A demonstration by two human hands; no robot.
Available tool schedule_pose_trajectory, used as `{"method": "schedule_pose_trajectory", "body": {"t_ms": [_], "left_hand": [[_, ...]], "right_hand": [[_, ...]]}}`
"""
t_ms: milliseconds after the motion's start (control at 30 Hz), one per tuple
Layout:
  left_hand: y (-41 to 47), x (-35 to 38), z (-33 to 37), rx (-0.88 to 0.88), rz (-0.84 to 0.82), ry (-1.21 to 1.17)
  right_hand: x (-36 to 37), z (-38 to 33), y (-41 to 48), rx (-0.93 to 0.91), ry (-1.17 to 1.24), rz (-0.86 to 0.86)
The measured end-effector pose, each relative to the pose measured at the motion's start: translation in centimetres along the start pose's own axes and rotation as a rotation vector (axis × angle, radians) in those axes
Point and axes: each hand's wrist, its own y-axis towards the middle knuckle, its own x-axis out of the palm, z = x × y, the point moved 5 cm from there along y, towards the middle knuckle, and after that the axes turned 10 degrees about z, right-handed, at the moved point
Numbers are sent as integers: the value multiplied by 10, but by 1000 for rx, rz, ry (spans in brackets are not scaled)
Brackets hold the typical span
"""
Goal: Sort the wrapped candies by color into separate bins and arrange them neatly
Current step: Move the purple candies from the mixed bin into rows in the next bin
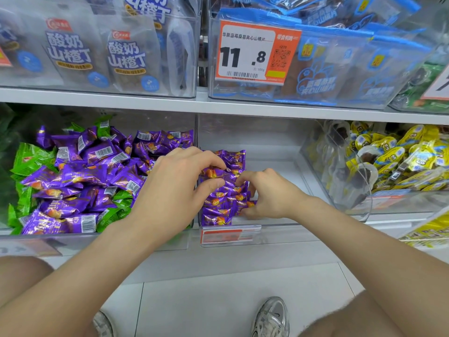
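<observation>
Left hand [179, 186] pinches the top of the row of purple candies [222, 203] in the middle bin [267, 142]; right hand [264, 194] curls round its side. If either loosens, the slick wrappers could slide and the row collapse. Green candies [31, 159] lie unsorted in the left bin [73, 240].

Shelving: a white shelf board [218, 107] is seen running across the frame. Above it two clear bins are set side by side. The left bin [73, 87] is filled with white pouches [126, 54] printed in blue, the right bin [213, 90] with blue-edged pouches [340, 69]. An orange and white price tag [252, 52] reading 11.8 is fixed to the right bin's front. Green packets [422, 79] are partly seen at the far right. Below the board, at right, a tilted clear bin [315, 152] of yellow packets [401, 154] is noted. The floor [218, 307] is laid in pale tiles with thin dark joints. Lighting is even; glare is recorded on the clear plastic.
</observation>
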Motion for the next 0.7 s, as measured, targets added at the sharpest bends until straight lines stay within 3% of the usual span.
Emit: {"method": "schedule_pose_trajectory", "body": {"t_ms": [267,633,700], "left_hand": [[0,0,1,20,-4,5],[0,-2,6,18,-4,-36],[0,-4,7,-10,3,-98]], "right_hand": [[4,-2,-1,-2,46,10],[-5,15,-10,206,133,-118],[-22,10,-10,215,136,-13]]}}
